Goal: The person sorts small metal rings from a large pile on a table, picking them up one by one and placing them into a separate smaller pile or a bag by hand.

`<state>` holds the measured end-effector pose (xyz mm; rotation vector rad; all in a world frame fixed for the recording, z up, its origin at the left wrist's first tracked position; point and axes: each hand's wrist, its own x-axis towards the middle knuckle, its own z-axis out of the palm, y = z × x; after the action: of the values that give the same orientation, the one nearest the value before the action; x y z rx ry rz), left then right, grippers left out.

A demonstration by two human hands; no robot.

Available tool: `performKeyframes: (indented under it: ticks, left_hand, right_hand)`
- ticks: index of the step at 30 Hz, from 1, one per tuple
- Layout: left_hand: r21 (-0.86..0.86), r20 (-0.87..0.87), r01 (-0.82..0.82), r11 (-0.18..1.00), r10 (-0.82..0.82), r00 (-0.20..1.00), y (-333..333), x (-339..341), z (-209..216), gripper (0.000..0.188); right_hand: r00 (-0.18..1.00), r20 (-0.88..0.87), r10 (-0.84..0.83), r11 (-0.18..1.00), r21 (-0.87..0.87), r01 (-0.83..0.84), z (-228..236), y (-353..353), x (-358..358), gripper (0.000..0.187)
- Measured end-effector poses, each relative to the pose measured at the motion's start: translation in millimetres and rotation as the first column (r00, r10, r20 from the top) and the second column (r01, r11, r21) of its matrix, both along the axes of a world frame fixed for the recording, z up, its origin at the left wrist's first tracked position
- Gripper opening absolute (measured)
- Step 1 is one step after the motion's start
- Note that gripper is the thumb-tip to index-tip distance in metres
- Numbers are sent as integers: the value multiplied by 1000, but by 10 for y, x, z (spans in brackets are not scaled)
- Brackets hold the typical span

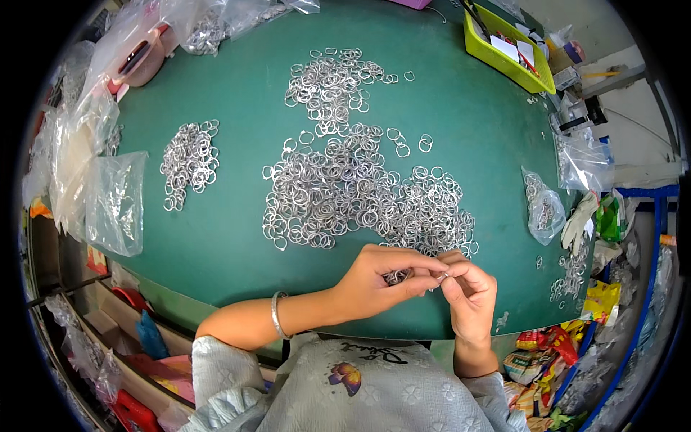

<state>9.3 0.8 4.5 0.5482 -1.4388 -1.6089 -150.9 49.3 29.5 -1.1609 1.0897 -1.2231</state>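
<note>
The left hand (381,277) and right hand (470,291) meet, fingertips pinching what looks like a metal ring (443,276); loose rings (397,276) sit in the left palm. Single-ring handling seems in hand, calling for a steady pinch. Beyond, a ring heap (338,191) covers the green counter (223,245).

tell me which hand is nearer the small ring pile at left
Left. In this view, the left hand is to the lower right of the small ring pile; the right hand is farther right.
</note>
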Motion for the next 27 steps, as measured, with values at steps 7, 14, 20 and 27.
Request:
performKeyframes:
  ticks: [7,14,20,27]
  left_hand:
    - [122,-53,79,989,-73,996,-17,29,75,19]
    - [45,-91,41,998,-37,995,-29,27,39,20]
    - [146,-82,81,986,-70,994,0,59,60,17]
    - [164,-23,87,983,-84,996,-12,37,62,21]
  right_hand:
    - [991,-129,-16,996,-91,4,72,-21,-10,8]
    - [999,-21,-44,998,-44,43,69,15,52,11]
    - [999,15,-33,999,-32,34,68,33,67,12]
    - [993,99,-69,996,56,64,46,50,61,10]
